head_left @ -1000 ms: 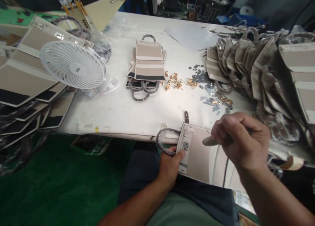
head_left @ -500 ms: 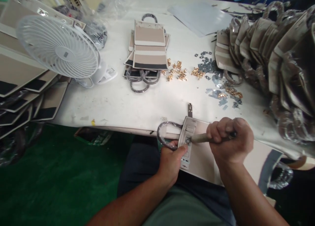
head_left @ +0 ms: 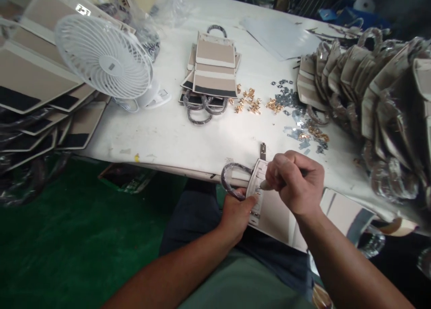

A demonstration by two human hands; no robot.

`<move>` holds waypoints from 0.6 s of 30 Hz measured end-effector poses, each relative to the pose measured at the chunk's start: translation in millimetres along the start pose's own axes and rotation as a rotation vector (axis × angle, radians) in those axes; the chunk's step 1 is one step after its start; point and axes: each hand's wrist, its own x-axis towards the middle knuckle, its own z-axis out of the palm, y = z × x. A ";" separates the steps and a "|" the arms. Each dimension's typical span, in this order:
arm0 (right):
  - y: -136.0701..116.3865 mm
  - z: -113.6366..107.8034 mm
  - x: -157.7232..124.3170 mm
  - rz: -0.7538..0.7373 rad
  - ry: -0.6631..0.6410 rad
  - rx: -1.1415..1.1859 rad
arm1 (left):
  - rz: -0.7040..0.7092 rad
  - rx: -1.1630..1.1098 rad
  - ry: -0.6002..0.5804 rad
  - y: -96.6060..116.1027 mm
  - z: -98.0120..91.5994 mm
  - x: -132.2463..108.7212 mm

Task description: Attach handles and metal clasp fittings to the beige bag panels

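A beige bag panel (head_left: 278,217) with a plastic-wrapped handle (head_left: 226,176) lies across the table's front edge and my lap. My left hand (head_left: 237,214) grips its left end, thumb on top beside the metal fitting. My right hand (head_left: 296,181) is closed round a tool, mostly hidden in the fist; its pale tip (head_left: 263,184) meets the panel at the small metal fitting (head_left: 257,190). A dark strap with a metal plate (head_left: 263,151) sticks up past the panel's far edge.
Gold fittings (head_left: 249,101) and grey metal plates (head_left: 286,97) lie on the white table (head_left: 151,134). Stacked bag panels (head_left: 215,77) stand behind, a white fan (head_left: 109,64) and more panels at left, many wrapped bags (head_left: 353,71) at right.
My right hand has moved left and closer to the panel, its fist now near the tool's tip. My left hand keeps its hold. The whole view has shifted slightly.
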 end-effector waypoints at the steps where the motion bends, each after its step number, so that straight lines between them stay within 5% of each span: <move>1: 0.4 2.2 0.6 -0.009 -0.022 -0.035 | 0.008 -0.012 -0.008 -0.6 -0.1 -0.3; 9: 1.5 -6.3 -11.2 -0.068 -0.117 -0.176 | 0.023 -0.025 0.017 0.1 0.1 -2.0; 14: -14.0 -3.4 -16.0 -0.304 0.063 0.072 | 0.012 -0.018 -0.021 -4.9 -0.9 0.8; 18: 0.7 -4.8 -27.7 -0.180 0.057 -0.024 | 0.020 -0.009 0.022 -3.9 0.0 0.0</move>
